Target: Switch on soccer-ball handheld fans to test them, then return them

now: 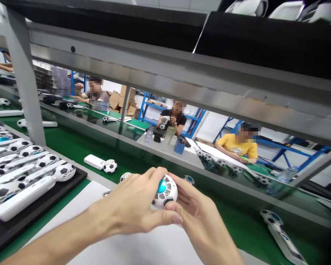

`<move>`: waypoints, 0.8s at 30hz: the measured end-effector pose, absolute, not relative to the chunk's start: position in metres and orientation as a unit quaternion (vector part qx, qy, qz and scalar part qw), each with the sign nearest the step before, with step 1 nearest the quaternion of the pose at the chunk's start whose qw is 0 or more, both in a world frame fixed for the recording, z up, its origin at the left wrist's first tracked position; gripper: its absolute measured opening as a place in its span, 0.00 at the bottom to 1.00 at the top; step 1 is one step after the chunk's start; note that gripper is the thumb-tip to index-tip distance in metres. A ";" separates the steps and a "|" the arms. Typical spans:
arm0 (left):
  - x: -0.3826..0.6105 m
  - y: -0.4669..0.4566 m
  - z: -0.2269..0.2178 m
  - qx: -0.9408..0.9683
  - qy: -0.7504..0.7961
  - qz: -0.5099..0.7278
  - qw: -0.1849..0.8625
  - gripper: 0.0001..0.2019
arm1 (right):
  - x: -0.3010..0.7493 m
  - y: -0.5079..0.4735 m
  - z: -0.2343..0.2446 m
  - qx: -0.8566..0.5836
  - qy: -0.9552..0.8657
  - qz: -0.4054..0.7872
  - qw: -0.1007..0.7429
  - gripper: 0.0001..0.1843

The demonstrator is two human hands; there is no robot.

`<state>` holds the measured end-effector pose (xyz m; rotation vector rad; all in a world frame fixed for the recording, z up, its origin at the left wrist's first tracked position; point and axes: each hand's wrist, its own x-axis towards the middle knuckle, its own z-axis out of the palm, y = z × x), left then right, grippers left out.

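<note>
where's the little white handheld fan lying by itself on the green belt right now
In the head view, the white fan with a football-patterned head lies on the green belt, left of centre, just beyond the left hand and right of the black tray of similar fans.

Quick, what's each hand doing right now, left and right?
Left hand: closed around the white soccer-ball fan head, fingers over its top.
Right hand: closed on the same fan head, supporting it from beneath.

Both hands, left hand (135, 206) and right hand (198, 213), grip a football-patterned fan head (165, 191) above the green belt (237, 224).
</note>
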<state>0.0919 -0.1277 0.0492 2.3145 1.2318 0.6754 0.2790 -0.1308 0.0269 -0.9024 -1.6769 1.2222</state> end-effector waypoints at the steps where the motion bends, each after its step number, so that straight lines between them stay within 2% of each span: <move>1: 0.092 -0.128 0.049 0.839 0.442 0.242 0.204 0.28 | 0.279 -0.131 0.027 -0.364 -0.678 0.477 0.425 0.28; 7: 0.090 -0.127 0.051 0.839 0.446 0.244 0.194 0.28 | 0.275 -0.130 0.027 -0.372 -0.679 0.457 0.438 0.30; 12: 0.084 -0.112 0.045 0.800 0.424 0.261 0.336 0.32 | 0.270 -0.115 0.014 -0.398 -0.667 0.465 0.424 0.32; 15: 0.083 -0.099 0.031 0.777 0.419 0.255 0.394 0.29 | 0.264 -0.100 -0.001 -0.408 -0.694 0.430 0.410 0.31; 17: 0.084 -0.089 0.019 0.779 0.440 0.235 0.380 0.24 | 0.262 -0.090 -0.010 -0.425 -0.708 0.404 0.392 0.29; 19: 0.082 -0.079 0.006 0.795 0.472 0.184 0.335 0.23 | 0.265 -0.081 -0.018 -0.448 -0.722 0.383 0.363 0.27; 21: 0.078 -0.067 -0.007 0.806 0.505 0.112 0.288 0.27 | 0.275 -0.072 -0.026 -0.479 -0.738 0.348 0.324 0.23; 24: 0.063 -0.047 -0.025 0.784 0.565 0.005 0.258 0.39 | 0.296 -0.056 -0.044 -0.552 -0.745 0.272 0.259 0.19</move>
